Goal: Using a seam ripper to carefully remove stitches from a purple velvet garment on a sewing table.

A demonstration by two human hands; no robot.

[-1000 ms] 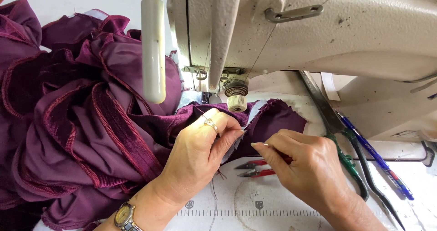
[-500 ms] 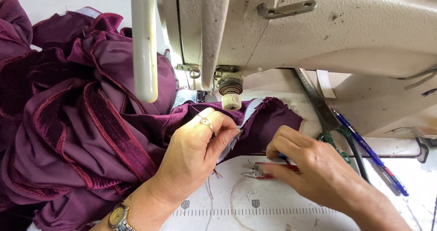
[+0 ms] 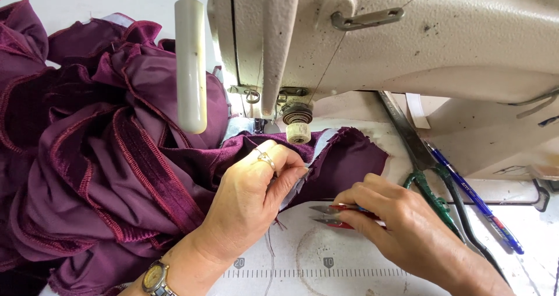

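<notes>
Snips: red-handled thread snips point(image 3: 335, 215) are lying on the table, blades open, under the right fingertips.
Right hand: right hand point(image 3: 402, 226) is closing loosely around the snips' handle.
Left hand: left hand point(image 3: 253, 200) is pinching the purple fabric point(image 3: 116, 156) edge, fingers curled tight.
Beyond fingers: sewing machine point(image 3: 407, 34); green-handled scissors point(image 3: 431, 185) and blue pen point(image 3: 471, 200) are lying just right.

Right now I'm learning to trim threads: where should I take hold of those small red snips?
Probably by the red handles of the snips, coming from the right as the right hand does; the bare steel tips point left toward the purple fabric.
</notes>
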